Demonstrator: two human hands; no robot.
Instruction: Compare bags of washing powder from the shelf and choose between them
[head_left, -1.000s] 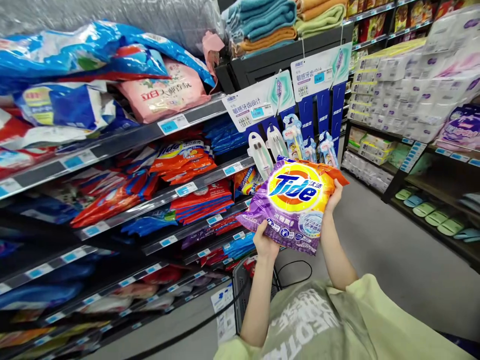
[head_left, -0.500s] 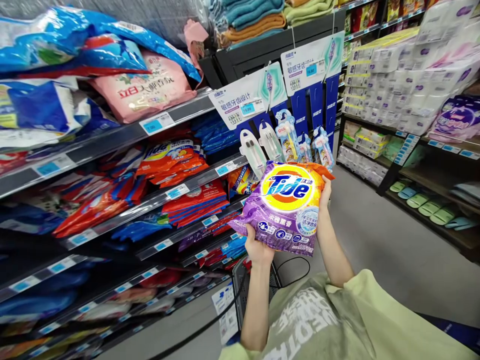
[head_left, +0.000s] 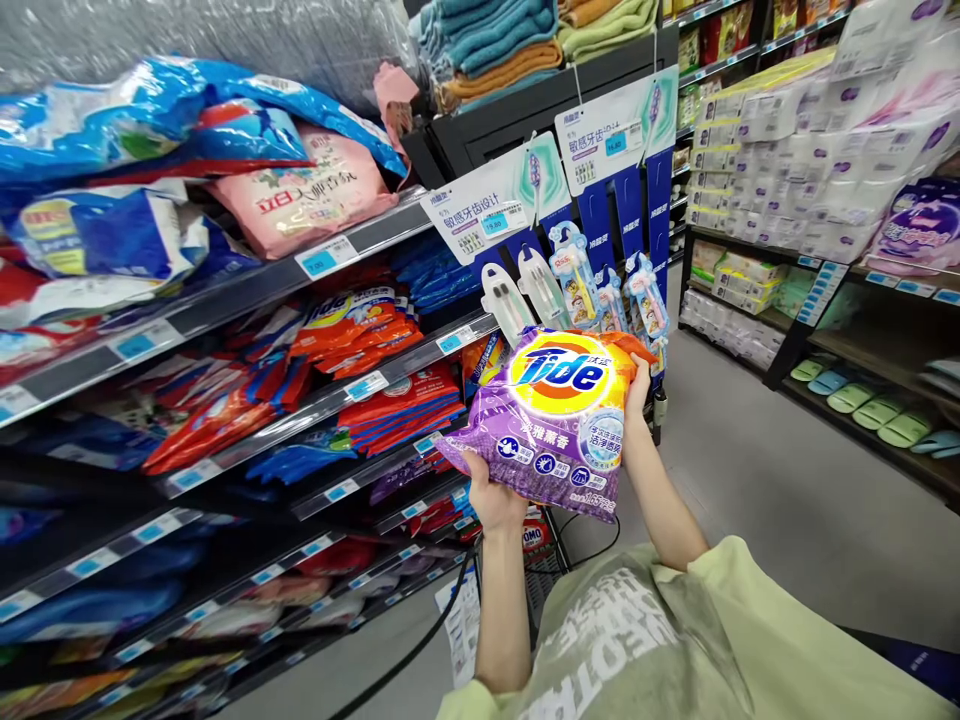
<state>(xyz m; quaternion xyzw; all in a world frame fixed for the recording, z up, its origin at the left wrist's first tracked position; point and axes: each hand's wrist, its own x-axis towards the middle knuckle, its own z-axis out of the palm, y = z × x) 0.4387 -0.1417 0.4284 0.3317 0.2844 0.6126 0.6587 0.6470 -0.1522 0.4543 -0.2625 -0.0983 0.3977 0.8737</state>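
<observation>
Between my hands is a purple and orange Tide bag of washing powder (head_left: 551, 425), its printed front tilted up towards me. My left hand (head_left: 495, 497) grips its lower left corner, thumb on the front and the other fingers hidden beneath. At the upper right edge my right hand (head_left: 637, 390) is closed around the orange side, its fingers partly hidden behind the bag. Just beyond the bag hang packed toothbrushes (head_left: 541, 290) on a blue display rack. Orange Tide bags (head_left: 358, 325) lie stacked on the shelf to the left.
Shelves of detergent bags with a price-tag rail (head_left: 397, 225) run along the left. Folded towels (head_left: 487, 40) sit on top. Toilet paper packs (head_left: 795, 170) and green slippers (head_left: 851, 397) fill the right shelves. A dark basket (head_left: 541, 585) stands below my arms.
The bag and both my hands have moved slightly left and down in view. The shelves at the left have shifted a little right. My grip looks the same.
</observation>
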